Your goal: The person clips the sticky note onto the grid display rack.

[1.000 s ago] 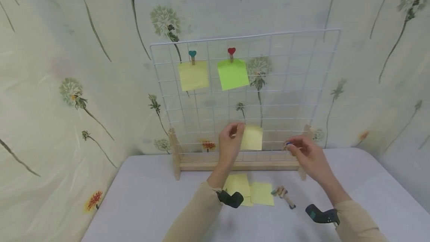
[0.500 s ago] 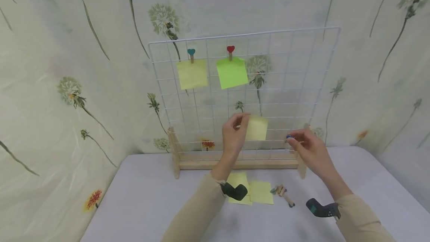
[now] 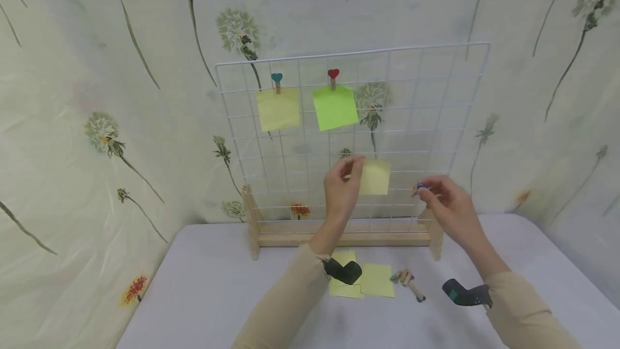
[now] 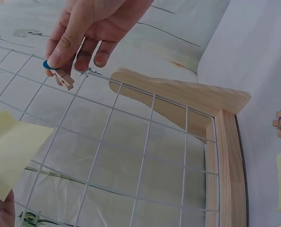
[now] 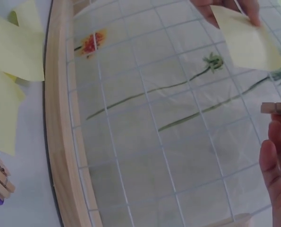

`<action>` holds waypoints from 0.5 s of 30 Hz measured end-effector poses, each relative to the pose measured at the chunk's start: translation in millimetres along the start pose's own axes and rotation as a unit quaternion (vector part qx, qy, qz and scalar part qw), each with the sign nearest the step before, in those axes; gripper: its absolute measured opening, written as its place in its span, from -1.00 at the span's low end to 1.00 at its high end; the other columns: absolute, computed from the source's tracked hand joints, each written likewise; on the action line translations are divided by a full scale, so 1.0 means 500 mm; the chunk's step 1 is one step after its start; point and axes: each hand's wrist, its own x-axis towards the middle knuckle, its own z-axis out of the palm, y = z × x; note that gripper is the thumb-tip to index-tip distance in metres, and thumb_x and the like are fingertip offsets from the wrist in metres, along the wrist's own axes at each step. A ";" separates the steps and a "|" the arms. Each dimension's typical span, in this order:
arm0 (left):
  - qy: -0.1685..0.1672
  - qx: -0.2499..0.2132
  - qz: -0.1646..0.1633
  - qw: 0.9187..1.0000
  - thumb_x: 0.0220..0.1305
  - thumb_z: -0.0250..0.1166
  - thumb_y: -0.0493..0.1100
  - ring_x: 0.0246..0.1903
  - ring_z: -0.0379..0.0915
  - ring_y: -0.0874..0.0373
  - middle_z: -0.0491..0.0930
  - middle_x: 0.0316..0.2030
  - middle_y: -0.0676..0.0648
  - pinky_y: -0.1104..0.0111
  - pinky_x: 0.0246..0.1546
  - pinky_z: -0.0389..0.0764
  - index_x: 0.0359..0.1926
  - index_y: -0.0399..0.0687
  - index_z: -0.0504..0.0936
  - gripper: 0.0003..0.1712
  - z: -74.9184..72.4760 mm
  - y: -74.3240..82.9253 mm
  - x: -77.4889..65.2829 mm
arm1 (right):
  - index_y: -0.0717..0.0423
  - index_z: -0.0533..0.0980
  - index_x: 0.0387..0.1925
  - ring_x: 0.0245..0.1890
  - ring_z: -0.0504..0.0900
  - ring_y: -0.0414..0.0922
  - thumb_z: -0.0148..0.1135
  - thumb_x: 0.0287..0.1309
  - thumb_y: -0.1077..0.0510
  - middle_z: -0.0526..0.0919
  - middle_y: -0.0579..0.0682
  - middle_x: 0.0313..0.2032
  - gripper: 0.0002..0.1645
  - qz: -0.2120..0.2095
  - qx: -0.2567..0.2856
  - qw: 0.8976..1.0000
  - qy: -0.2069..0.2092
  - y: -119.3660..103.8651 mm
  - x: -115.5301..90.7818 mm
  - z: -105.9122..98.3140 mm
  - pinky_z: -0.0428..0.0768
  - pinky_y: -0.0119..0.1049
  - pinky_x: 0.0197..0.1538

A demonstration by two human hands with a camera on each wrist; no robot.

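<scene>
In the head view my left hand (image 3: 342,190) pinches a pale yellow sticky note (image 3: 375,178) by its upper left edge, in front of the white wire grid (image 3: 411,132). The note hangs at the lower middle of the grid. To its right, my right hand (image 3: 450,206) pinches a small wooden clothespin (image 4: 63,79) with a blue top between thumb and forefinger. Higher on the grid hang a pale yellow note (image 3: 278,111) under a teal heart clothespin (image 3: 277,81) and a bright green note (image 3: 336,107) under a red heart clothespin (image 3: 333,77).
The grid stands in a wooden base (image 3: 382,239) on the white table (image 3: 203,295). On the table in front lie several yellow sticky notes (image 3: 378,280) and, to their right, a small heap of clothespins (image 3: 408,283). A flower-print cloth (image 3: 145,176) hangs behind.
My left hand has lifted the sticky note up the grid and slightly right. My right hand has risen a little with the clothespin.
</scene>
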 end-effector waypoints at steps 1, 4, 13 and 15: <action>0.000 0.001 0.001 1.000 0.31 0.19 -0.03 -0.24 0.59 0.25 0.69 -0.20 0.06 0.46 -0.27 0.58 -0.17 0.07 0.68 -0.81 0.001 0.002 0.001 | 0.19 0.47 -0.06 -0.36 0.53 -0.50 0.15 0.23 0.28 0.62 0.08 -0.26 -0.76 -0.002 0.000 1.000 0.002 -0.009 0.001 -0.001 0.52 -0.58 -0.35; 0.001 0.006 0.006 1.000 0.31 0.19 -0.05 -0.26 0.59 0.28 0.70 -0.21 0.05 0.48 -0.28 0.58 -0.16 0.05 0.68 -0.81 0.003 0.008 0.005 | 0.26 0.47 -0.07 -0.36 0.52 -0.47 0.16 0.21 0.32 0.60 0.05 -0.27 -0.76 -0.009 0.003 1.000 0.008 -0.039 0.004 -0.006 0.52 -0.59 -0.35; 0.009 0.029 0.014 0.999 0.33 0.16 -0.01 -0.28 0.58 0.34 0.69 -0.22 0.06 0.51 -0.36 0.57 -0.14 0.06 0.67 -0.78 0.014 0.027 0.021 | 0.26 0.48 -0.07 -0.33 0.52 -0.35 0.16 0.22 0.29 0.61 -0.01 -0.28 -0.76 -0.007 0.012 1.000 0.010 -0.078 0.010 -0.021 0.47 -0.63 -0.35; 0.009 0.024 0.013 1.000 0.33 0.17 -0.02 -0.30 0.58 0.34 0.69 -0.22 0.06 0.51 -0.39 0.56 -0.14 0.05 0.67 -0.78 0.016 0.029 0.025 | 0.23 0.48 -0.06 -0.33 0.52 -0.34 0.16 0.22 0.28 0.62 0.00 -0.27 -0.76 -0.004 0.016 1.000 0.010 -0.079 0.010 -0.022 0.46 -0.61 -0.36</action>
